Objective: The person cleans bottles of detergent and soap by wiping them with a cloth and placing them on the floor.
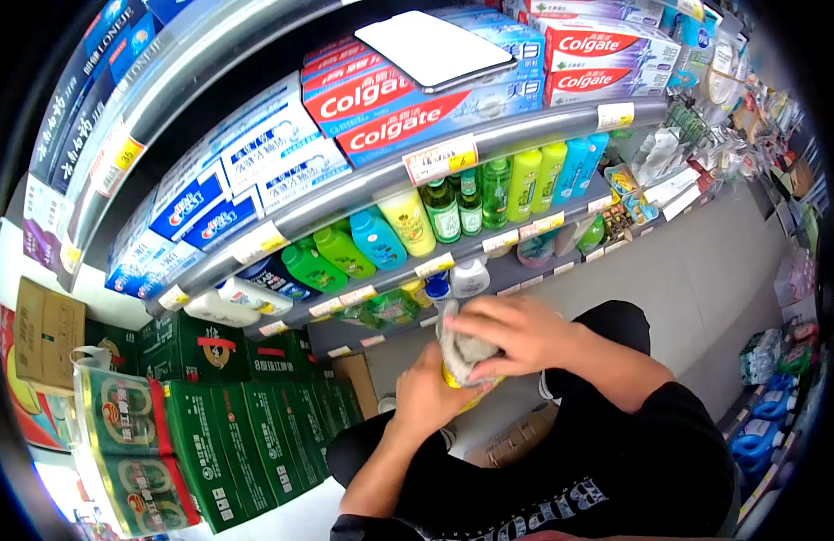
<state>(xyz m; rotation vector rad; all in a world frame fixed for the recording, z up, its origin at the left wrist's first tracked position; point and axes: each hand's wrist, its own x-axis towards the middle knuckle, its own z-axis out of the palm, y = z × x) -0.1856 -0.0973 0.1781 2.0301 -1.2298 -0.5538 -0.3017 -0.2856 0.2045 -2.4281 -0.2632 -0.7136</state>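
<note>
My left hand (423, 397) is wrapped round a yellow container (472, 400), mostly hidden by fingers and cloth. A grey cloth (472, 348) covers its upper end. Bent over the cloth, my right hand (510, 334) grips it and presses it against the container. Both hands are close together above my lap, in front of the lower shelf. Just beyond them stand a bottle with a blue cap (437, 288) and a white bottle (470, 278).
Colgate boxes (394, 128) fill the upper shelf, with a white flat phone-like object (435, 50) on top. Bottles (406, 223) line the shelf below. Green cartons (223, 451) are stacked at left; a flattened cardboard piece (514, 436) lies under me. Blue bottles (755, 442) stand at right.
</note>
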